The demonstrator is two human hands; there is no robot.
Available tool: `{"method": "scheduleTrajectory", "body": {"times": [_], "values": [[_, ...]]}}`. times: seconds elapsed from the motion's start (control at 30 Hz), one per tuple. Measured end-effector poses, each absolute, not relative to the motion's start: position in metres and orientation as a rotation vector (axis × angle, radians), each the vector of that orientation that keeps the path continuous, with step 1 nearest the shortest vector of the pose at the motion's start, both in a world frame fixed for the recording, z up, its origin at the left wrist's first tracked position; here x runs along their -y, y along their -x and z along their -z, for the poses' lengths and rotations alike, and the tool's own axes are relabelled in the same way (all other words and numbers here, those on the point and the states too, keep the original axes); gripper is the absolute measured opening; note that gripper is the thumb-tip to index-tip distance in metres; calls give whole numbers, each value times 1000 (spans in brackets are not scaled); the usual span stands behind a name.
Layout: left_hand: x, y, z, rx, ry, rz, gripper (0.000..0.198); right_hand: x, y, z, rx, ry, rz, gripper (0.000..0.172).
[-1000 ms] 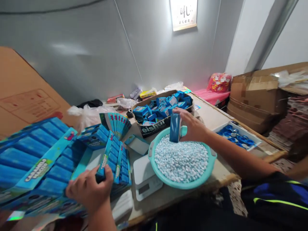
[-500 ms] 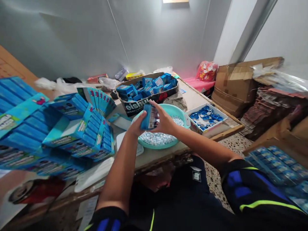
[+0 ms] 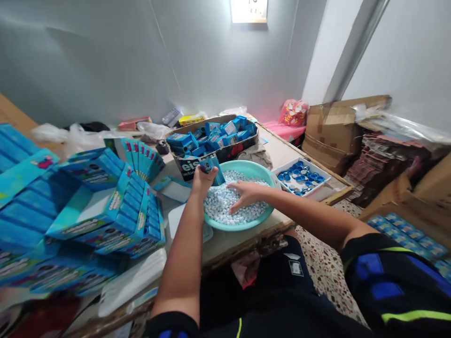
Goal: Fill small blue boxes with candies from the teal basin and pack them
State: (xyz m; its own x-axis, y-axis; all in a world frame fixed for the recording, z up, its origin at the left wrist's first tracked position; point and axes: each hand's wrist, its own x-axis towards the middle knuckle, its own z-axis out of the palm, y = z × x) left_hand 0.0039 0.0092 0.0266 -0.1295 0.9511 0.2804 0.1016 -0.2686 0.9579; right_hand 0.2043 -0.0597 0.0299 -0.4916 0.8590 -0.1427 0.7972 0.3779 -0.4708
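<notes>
My left hand (image 3: pixel 203 183) grips a small blue box (image 3: pixel 217 172), held tilted over the left rim of a turquoise basin (image 3: pixel 243 227). Small white and pale blue candy-like pieces (image 3: pixel 225 213) fill the basin. Among these pieces rests my right hand (image 3: pixel 249 192), its thumb and fingers apart; some fingertips are hidden, and I see nothing held in it. Just behind the basin stands a dark carton (image 3: pixel 225 152) heaped with more small blue boxes (image 3: pixel 213 136).
Stacked blue display boxes (image 3: pixel 120 211) crowd the left. To the basin's right lies a white tray (image 3: pixel 326 176) of blue-rimmed round caps (image 3: pixel 301 173). Brown cardboard boxes (image 3: pixel 327 131) stand beyond the table edge. A white plastic piece (image 3: pixel 136 279) lies near the front left.
My right hand has left the small blue box and moved down into the pieces in the basin. My left hand keeps the box, now tilted near the basin's left rim. The view has shifted slightly.
</notes>
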Motion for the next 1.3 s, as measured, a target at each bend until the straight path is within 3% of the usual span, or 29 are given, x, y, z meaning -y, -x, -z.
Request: {"method": "scheduleTrajectory", "body": {"times": [0.3, 0.53, 0.73, 1.0, 1.3], "values": [[-6, 0, -26, -1299, -1581, -1364, 83, 20, -190, -13, 2356, 1546, -536, 71], [13, -1, -30, -1299, -1608, -1362, 85, 9, -200, -10, 2202, 1570, -590, 56], [26, -2, -34, -1260, -1739, -1198, 76, 10, -206, -20, 1829, 1512, -878, 23], [24, -2, -37, -1252, -1767, -1280, 81, -15, -193, -48, 1158, 1196, -1150, 20], [33, -4, -42, -1472, -1870, -1004, 81, -36, -178, -90, 855, 711, -1262, 28]]}}
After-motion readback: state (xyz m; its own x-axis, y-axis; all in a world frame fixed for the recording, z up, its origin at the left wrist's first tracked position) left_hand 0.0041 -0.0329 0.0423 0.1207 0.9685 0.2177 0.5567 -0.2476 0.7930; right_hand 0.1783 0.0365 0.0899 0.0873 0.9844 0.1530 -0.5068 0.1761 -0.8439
